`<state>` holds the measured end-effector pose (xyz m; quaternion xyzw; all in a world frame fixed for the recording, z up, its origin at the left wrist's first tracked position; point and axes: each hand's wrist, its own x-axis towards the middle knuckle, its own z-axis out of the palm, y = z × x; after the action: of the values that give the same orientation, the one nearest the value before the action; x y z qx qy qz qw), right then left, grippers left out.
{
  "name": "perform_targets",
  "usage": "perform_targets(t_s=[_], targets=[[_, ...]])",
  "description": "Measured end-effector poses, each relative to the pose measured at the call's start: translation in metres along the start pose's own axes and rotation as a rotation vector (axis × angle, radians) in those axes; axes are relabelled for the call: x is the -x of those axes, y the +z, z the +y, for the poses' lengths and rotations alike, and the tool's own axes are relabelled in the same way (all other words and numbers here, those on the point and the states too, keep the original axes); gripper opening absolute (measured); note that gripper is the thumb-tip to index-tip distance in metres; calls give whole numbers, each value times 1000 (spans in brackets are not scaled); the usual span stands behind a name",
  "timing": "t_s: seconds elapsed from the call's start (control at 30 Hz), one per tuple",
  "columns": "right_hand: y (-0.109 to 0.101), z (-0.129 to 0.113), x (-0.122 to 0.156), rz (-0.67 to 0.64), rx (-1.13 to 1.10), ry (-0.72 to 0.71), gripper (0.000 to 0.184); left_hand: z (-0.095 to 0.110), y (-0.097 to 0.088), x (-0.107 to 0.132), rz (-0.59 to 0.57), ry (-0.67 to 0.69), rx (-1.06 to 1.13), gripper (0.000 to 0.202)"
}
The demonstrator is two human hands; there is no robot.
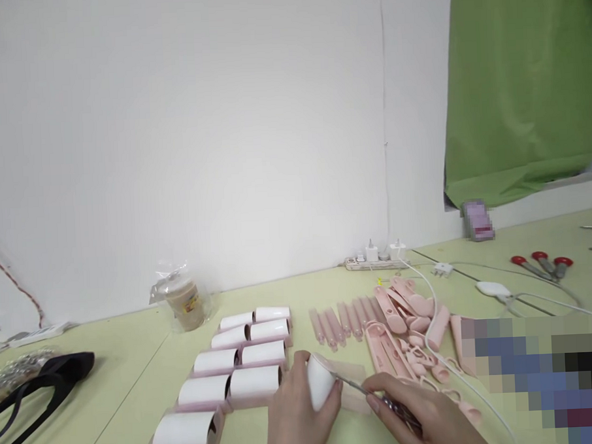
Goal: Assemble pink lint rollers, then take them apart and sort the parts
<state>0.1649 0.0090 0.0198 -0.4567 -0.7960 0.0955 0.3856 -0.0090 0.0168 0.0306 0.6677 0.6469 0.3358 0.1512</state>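
Note:
My left hand (pixel 301 405) is wrapped round a white, smooth, rounded tube-like piece (pixel 319 382), held tilted just above the table. My right hand (pixel 415 410) is closed on a slim tool (pixel 398 410) with a thin metal shaft and a dark, shiny handle. The tool's tip meets the edge of the white piece near my left thumb. Behind and below the hands lies a clear pinkish sleeve (pixel 355 402). To the left, white tubes (pixel 256 383) in clear pinkish wrap lie in two columns.
Several pink translucent tubes (pixel 337 326) and a heap of pink plastic parts (pixel 387 349) lie beyond my right hand. A white cable (pixel 459 372) crosses them from a power strip (pixel 376 263). Red-handled tools (pixel 540 257) lie right, a bagged cup (pixel 184 304) left, and a black strap (pixel 52 376) far left.

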Motion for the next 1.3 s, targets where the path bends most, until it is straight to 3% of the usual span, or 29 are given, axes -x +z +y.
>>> perform_targets(t_s=[0.13,0.23,0.33,0.5,0.7,0.8,0.9,1.07,1.2,1.23,1.3], targets=[[1,-1,4,0,29,61,27,1,-5,3,-76,53,-20,21],[1,-1,1,-105,58,87,27,-4,-6,1,-117,64,-100,20],[3,3,-5,-192,67,122,26,-9,-7,-1,-172,56,-177,17],[9,22,-13,-187,25,269,24,-8,-9,-2,-185,-15,-232,17],[-7,31,-40,80,-418,196,26,-3,-10,-13,-108,0,-74,35],[-21,19,-63,245,-637,174,24,7,-10,-24,-117,131,86,30],[-24,7,-82,314,-677,105,19,17,-4,-33,-149,291,248,25],[0,16,-82,104,-538,69,24,21,11,-45,-129,278,535,27],[24,32,-64,-106,-513,181,78,19,15,-51,11,199,670,27],[30,33,-61,-155,-496,168,79,19,15,-52,40,187,677,28],[39,31,-58,-190,-484,116,48,22,13,-53,83,183,677,30]])
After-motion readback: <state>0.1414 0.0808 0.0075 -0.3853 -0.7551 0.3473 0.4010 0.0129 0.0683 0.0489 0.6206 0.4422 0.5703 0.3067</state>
